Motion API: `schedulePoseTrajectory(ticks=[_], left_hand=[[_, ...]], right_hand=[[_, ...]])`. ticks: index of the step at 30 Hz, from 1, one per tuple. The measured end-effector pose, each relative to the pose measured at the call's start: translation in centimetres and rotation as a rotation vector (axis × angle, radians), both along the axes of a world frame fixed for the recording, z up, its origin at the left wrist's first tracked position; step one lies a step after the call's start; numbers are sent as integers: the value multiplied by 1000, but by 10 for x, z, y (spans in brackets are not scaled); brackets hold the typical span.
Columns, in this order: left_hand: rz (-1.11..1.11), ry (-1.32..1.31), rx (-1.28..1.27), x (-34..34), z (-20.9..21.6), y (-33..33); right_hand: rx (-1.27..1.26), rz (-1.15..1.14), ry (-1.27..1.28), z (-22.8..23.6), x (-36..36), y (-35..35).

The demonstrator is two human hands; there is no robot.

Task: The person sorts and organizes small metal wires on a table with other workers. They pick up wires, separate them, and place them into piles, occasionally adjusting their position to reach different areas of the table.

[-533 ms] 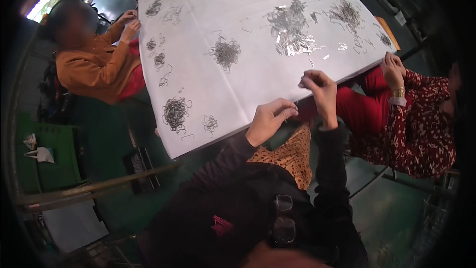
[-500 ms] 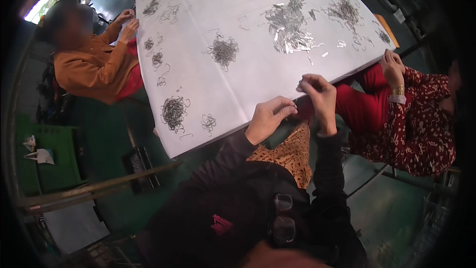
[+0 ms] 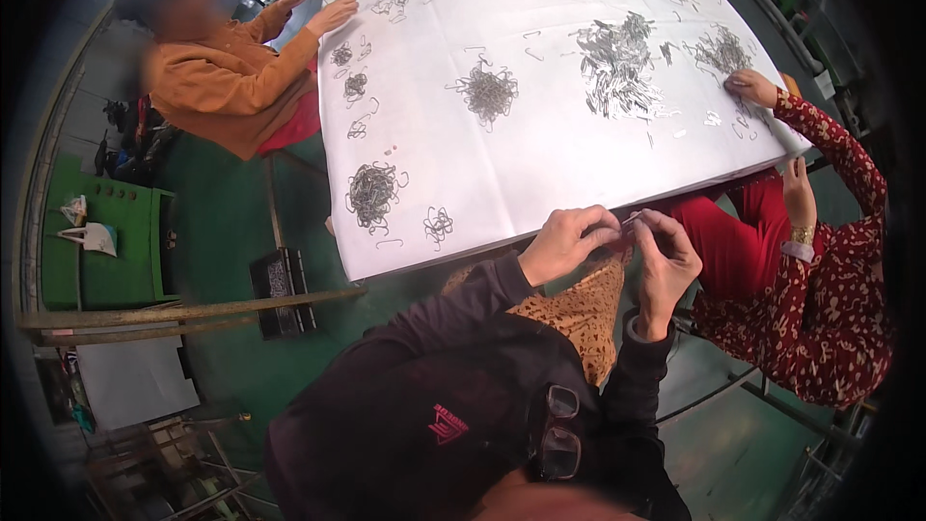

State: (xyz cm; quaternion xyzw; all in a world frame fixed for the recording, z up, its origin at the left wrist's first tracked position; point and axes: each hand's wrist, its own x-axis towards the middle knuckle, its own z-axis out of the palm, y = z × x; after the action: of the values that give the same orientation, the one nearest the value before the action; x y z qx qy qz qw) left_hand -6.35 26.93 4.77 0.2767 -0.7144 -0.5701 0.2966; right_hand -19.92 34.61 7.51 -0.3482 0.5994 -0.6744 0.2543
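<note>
Just off the near edge of the white-covered table (image 3: 424, 125), both my hands meet fingertip to fingertip. My left hand (image 3: 569, 246) is closed in a pinch, and my right hand (image 3: 667, 265) pinches too. A small thin metal piece (image 3: 633, 218) shows between the fingertips, its exact kind too small to make out. On the table lie heaps of bent wire hooks (image 3: 487, 94), a darker hook pile (image 3: 373, 195) near the left corner with a small loose cluster (image 3: 438, 226) beside it, and a big shiny heap of flat metal strips (image 3: 617, 68).
A co-worker in an orange jacket (image 3: 227, 87) sits at the left edge. Another in a patterned red top (image 3: 820, 328) sits close on my right, one hand (image 3: 752, 87) at a wire pile (image 3: 721, 50). A metal rail (image 3: 193, 318) and black crate (image 3: 282, 291) stand left.
My hands have come together at the fingertips, my right hand lower than before. The co-worker on the right has reached one hand to the wire pile. The whole view has shifted.
</note>
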Motion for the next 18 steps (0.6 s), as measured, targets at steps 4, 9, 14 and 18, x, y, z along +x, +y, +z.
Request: schedulePoseTrajectory(ticks=[4,9,14,18], left_hand=[[225,16,-193,4,-16,-30],[543,-749,-472,26,-44,-164],[523,-946,-834,20,-92,-207],[520,-897,-954,20,-111,-202]], right_hand=[[39,19,-16,-2,-4,0],[51,14,5,10,-5,2],[-25,82,-132,22,2,5],[62,50,-104,22,3,9]])
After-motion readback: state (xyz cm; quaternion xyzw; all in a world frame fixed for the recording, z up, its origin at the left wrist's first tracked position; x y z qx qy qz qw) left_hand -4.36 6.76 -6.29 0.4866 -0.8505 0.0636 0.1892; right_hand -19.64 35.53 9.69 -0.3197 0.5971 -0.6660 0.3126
